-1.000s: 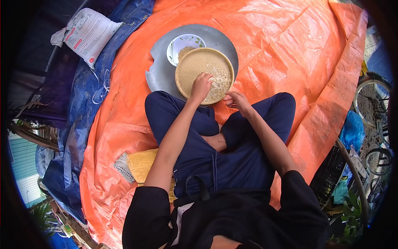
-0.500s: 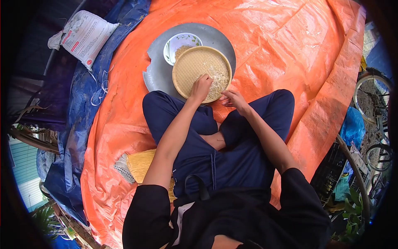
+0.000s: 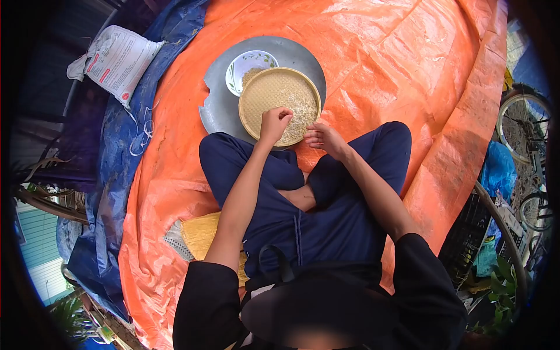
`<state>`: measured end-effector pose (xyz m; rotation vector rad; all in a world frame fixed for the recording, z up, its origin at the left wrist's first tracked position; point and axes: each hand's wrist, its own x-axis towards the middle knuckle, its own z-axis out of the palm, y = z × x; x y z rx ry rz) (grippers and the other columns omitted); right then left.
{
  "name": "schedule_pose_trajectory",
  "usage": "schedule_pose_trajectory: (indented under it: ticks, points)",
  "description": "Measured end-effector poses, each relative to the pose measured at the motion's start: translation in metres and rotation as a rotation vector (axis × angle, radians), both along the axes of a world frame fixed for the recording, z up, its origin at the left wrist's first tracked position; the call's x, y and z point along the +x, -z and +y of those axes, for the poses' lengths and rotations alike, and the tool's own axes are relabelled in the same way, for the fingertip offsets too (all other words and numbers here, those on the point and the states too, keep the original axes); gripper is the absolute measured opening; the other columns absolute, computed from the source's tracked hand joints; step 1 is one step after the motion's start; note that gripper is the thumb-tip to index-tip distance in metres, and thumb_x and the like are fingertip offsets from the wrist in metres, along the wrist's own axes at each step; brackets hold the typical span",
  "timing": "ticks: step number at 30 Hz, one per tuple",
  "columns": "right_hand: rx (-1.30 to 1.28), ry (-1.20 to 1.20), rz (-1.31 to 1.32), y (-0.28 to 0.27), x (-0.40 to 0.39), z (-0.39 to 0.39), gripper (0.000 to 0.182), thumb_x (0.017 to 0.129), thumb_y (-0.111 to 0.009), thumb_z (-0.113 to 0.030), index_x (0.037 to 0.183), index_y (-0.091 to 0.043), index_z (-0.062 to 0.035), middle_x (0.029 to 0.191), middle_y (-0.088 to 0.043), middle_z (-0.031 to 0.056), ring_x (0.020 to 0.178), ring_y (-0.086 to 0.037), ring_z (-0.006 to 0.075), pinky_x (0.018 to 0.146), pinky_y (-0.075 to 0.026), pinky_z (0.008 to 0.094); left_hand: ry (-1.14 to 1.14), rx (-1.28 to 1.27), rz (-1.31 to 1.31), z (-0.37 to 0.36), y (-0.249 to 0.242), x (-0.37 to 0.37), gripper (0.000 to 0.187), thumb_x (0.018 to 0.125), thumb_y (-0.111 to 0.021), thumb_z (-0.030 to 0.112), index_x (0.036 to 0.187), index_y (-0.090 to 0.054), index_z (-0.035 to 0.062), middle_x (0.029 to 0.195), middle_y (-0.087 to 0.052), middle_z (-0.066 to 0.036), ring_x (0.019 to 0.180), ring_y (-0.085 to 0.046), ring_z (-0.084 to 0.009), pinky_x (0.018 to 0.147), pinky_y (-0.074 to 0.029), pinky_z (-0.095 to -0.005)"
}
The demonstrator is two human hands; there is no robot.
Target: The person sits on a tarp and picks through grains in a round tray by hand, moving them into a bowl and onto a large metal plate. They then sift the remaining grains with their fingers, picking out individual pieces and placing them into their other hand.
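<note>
Fingertips (image 3: 289, 111) of the left hand (image 3: 273, 125) look drawn together above the pale grain (image 3: 302, 108); whether they pinch any is too small to tell. The right hand (image 3: 324, 139) has its fingers loosely curled, slightly apart, at the near right rim, contact unclear. The grain lies mostly on the right half of a round woven tray (image 3: 258, 97), over a grey platter (image 3: 220, 112) and overlapping a leaf-patterned bowl (image 3: 238, 67). The tray is probably light and stiff, best gripped by opposite rims; loose grains would scatter easily.

Grains (image 3: 302, 105) in basket (image 3: 258, 96), bowl (image 3: 263, 59) behind it on tray (image 3: 304, 57), sack (image 3: 123, 63) far left
</note>
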<state>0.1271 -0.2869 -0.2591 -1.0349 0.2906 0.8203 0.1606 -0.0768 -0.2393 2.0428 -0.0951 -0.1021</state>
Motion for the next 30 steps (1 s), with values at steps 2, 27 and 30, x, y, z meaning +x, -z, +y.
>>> schedule_pose_trajectory:
  ticks: [2, 27, 30]
  points:
    - [0.135, 0.088, 0.054, -0.002, 0.001, 0.0, 0.052, 0.095, -0.045, -0.045, 0.122, -0.051, -0.0003, 0.107, -0.062, 0.0111, 0.097, -0.061, 0.0193, 0.089, -0.048, 0.0322, 0.083, -0.084, 0.055, -0.008, -0.013, -0.007, 0.015, 0.085, -0.062, 0.004, 0.098, -0.069, -0.0017, 0.084, -0.071, -0.012, 0.076, -0.068, -0.0137, 0.068, -0.052, -0.0264]
    - [0.392, 0.108, 0.009, -0.027, 0.005, 0.0, 0.06, 0.099, -0.035, -0.044, 0.14, -0.037, -0.001, 0.139, -0.046, 0.0162, 0.125, -0.049, 0.0267, 0.103, -0.041, 0.0366, 0.026, 0.434, -0.157, 0.007, 0.019, -0.007, 0.011, 0.079, -0.065, 0.008, 0.088, -0.071, 0.007, 0.087, -0.067, -0.013, 0.082, -0.065, -0.031, 0.073, -0.052, -0.0405]
    - [0.452, -0.001, -0.143, -0.045, 0.014, 0.008, 0.061, 0.099, -0.037, -0.043, 0.145, -0.027, -0.0046, 0.143, -0.042, 0.0148, 0.127, -0.046, 0.0276, 0.102, -0.04, 0.0389, -0.062, 0.379, -0.058, 0.009, 0.014, -0.003, 0.011, 0.08, -0.065, 0.01, 0.088, -0.071, 0.0067, 0.085, -0.069, -0.013, 0.081, -0.067, -0.0303, 0.072, -0.052, -0.0395]
